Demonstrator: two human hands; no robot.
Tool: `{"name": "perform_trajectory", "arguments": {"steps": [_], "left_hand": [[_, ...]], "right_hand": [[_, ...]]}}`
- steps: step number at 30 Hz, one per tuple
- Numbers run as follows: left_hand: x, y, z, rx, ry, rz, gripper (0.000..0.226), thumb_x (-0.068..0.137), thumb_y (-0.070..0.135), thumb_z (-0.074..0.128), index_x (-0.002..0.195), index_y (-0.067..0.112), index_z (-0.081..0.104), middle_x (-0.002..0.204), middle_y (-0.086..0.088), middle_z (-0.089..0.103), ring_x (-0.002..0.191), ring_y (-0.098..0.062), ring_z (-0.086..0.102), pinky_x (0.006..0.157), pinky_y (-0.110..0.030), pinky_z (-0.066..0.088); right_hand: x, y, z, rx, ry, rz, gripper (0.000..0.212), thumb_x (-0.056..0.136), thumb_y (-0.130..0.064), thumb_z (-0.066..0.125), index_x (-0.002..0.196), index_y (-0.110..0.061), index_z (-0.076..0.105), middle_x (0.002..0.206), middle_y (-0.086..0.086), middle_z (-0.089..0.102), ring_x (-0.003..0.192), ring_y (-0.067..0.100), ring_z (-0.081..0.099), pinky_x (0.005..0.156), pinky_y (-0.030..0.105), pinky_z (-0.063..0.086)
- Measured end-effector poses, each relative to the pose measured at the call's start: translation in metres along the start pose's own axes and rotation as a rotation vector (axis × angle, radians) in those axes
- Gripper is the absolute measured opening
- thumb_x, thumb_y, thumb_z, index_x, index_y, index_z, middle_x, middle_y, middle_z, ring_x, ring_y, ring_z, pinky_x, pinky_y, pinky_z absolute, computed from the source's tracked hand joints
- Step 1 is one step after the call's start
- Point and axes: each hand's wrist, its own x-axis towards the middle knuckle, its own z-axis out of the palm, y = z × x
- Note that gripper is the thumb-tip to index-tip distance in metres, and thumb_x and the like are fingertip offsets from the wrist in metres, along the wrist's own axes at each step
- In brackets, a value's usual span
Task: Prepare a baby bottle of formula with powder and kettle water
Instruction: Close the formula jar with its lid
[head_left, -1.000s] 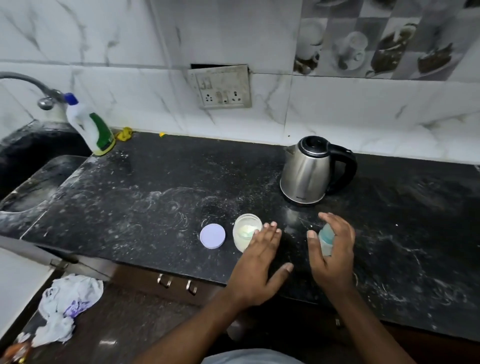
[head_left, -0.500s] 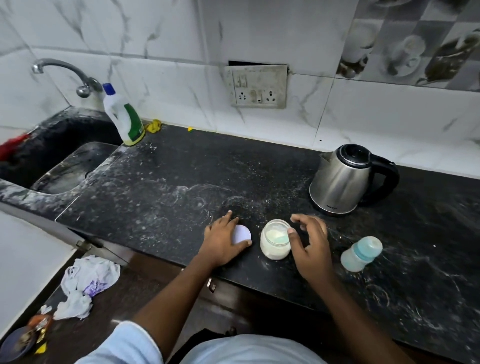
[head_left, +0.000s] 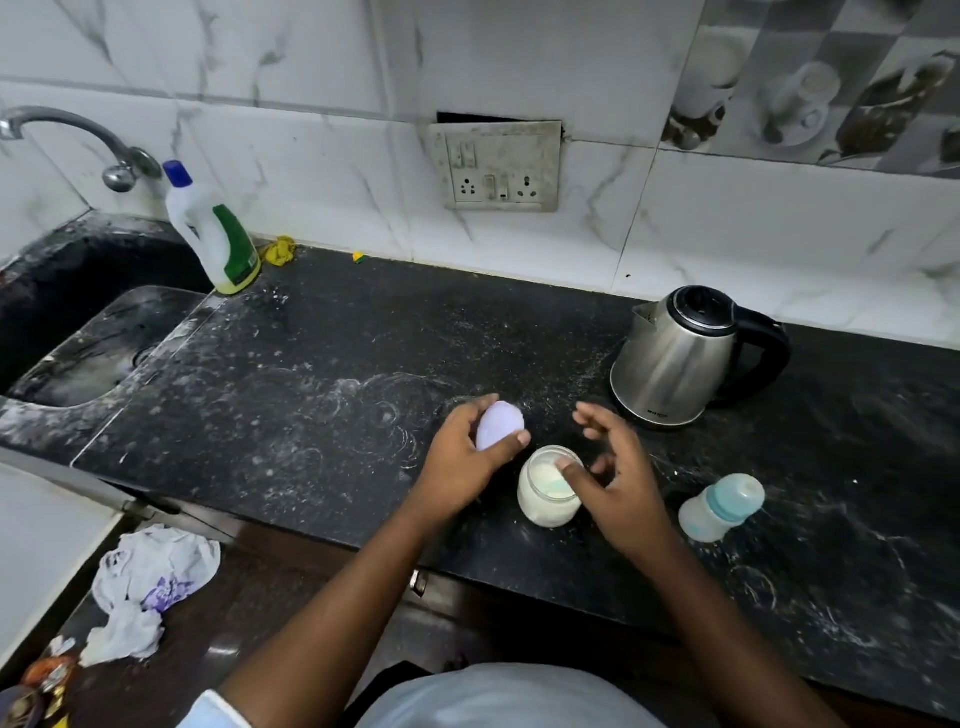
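Two bare forearms reach out from the bottom edge over the dark speckled table (head_left: 322, 415). On the floor at lower left lies a crumpled white plastic bag (head_left: 150, 582). Near the table's front edge stands the open powder jar (head_left: 545, 499), its pale powder showing through the mouth. The right hand (head_left: 618, 483) hovers just beside and partly over the jar, its fingers (head_left: 571, 473) loosely spread and curled, gripping nothing, with the thumb tip at the jar's rim. The left hand (head_left: 462, 457) is just left of the jar, its fingers wrapped around the lilac lid (head_left: 498, 423), which is held tilted up off the table. To the right of the jar, a little apart from the right hand, the baby bottle (head_left: 722, 506) stands with its teal cap on. Farther back on the right sits the steel kettle (head_left: 675, 358), lid closed, black handle pointing right. At the far left are the sink (head_left: 78, 322), a tap (head_left: 78, 135) above it, and a white and green detergent bottle (head_left: 213, 228) against the marble wall, where a switch socket plate (head_left: 498, 166) is mounted.
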Motion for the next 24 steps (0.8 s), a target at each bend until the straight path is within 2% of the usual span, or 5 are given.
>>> {"name": "perform_trajectory", "arguments": {"steps": [4,10,14,16,24], "left_hand": [[0.001,0.041,0.012,-0.471,-0.262,-0.095,0.051,0.096,0.013,0.080,0.144,0.005,0.062,0.137,-0.017,0.071,0.120,-0.021,0.071,0.095,-0.029,0.060],[-0.001,0.056,0.022,-0.673,-0.440,-0.118,0.044,0.095,0.018,0.070,0.138,0.008,0.065,0.125,-0.014,0.077,0.114,-0.023,0.076,0.095,-0.035,0.064],[0.006,0.043,0.020,-0.398,-0.235,-0.056,0.027,0.110,0.015,0.058,0.135,0.013,0.067,0.131,-0.008,0.077,0.115,-0.022,0.072,0.089,-0.033,0.058],[0.009,0.021,0.014,-0.046,-0.040,0.078,0.037,0.094,0.006,0.052,0.123,0.022,0.070,0.127,-0.002,0.075,0.115,-0.019,0.068,0.097,-0.038,0.054],[0.003,-0.037,0.023,0.332,-0.429,-0.045,0.105,0.066,0.037,0.097,0.156,0.049,0.043,0.150,0.007,0.051,0.147,-0.016,0.039,0.128,-0.042,0.033]], "right_hand": [[0.015,-0.021,-0.007,0.022,-0.314,-0.006,0.089,0.087,-0.024,0.083,0.153,-0.053,0.032,0.157,-0.018,0.038,0.138,0.008,0.047,0.097,0.030,0.054],[0.029,-0.032,-0.026,-0.068,-0.267,-0.048,0.079,0.082,-0.036,0.086,0.149,-0.045,0.045,0.137,-0.016,0.050,0.124,0.011,0.058,0.093,0.039,0.058],[0.033,-0.025,-0.041,-0.260,-0.272,-0.026,0.079,0.080,-0.047,0.085,0.148,-0.050,0.044,0.132,-0.014,0.043,0.125,0.007,0.051,0.097,0.036,0.055],[0.036,-0.019,-0.045,-0.487,-0.350,-0.026,0.082,0.080,-0.050,0.082,0.149,-0.051,0.039,0.127,-0.012,0.038,0.121,0.012,0.048,0.099,0.038,0.050],[0.042,-0.021,-0.019,-0.918,-0.698,-0.016,0.087,0.078,-0.039,0.082,0.149,-0.053,0.033,0.132,-0.004,0.039,0.117,0.020,0.042,0.096,0.040,0.045]]}}
